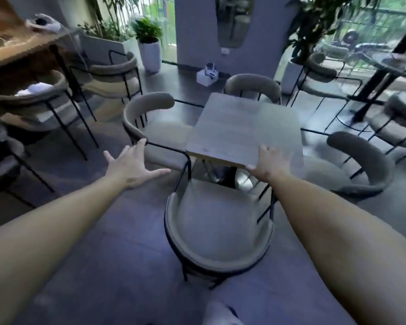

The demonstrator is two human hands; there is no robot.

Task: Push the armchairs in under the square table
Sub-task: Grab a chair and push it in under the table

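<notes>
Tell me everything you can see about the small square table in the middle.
The square table has a flat top that looks like grey-brown wood with faint grain, and it is bare. Under it a dark central post meets a shiny base on the floor. It stands level among four curved armchairs, one at each side. The person's right hand rests on its near edge, fingers lying over the top. The left hand is spread beside the left armchair, clear of the table.

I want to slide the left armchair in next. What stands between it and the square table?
Nothing visible: bare floor lies between the left armchair and the square table. The left hand reaches open toward its armrest; the right hand rests on the table's near edge.
</notes>
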